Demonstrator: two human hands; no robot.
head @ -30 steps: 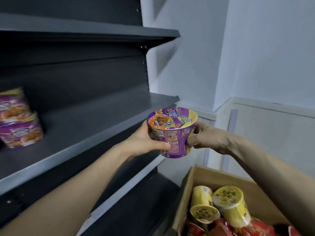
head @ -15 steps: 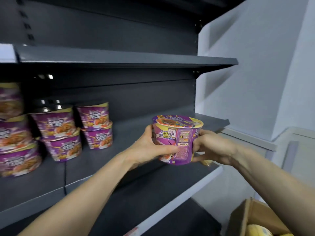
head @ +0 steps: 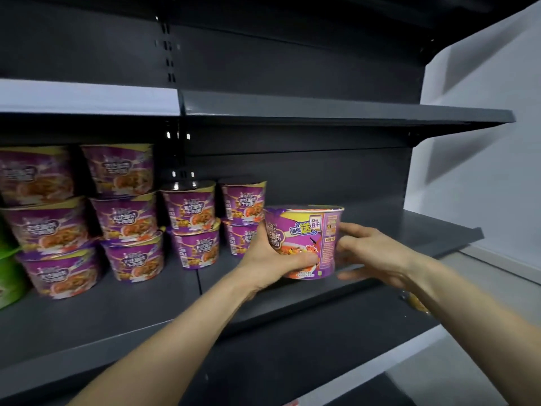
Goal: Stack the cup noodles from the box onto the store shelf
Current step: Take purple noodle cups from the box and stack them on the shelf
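Observation:
I hold a purple cup noodle bowl (head: pixel 310 238) upright between both hands, just above the dark grey middle shelf (head: pixel 409 230). My left hand (head: pixel 272 259) wraps its left side and bottom. My right hand (head: pixel 371 250) presses on its right side with fingers spread. The bowl is just right of a two-high stack of purple bowls (head: pixel 241 218). Further stacks of the same purple bowls (head: pixel 128 212) fill the shelf to the left. The box is out of view.
The shelf stretch right of the held bowl is bare up to its end (head: pixel 468 234). An upper shelf (head: pixel 322 109) hangs above, a lower shelf (head: pixel 322 347) below. Green packaging (head: pixel 8 273) sits at the far left. A white wall (head: pixel 483 171) bounds the right.
The view swung left and up from the box to the shelf. Both hands carried the bowl forward over the middle shelf, close beside the rightmost stack.

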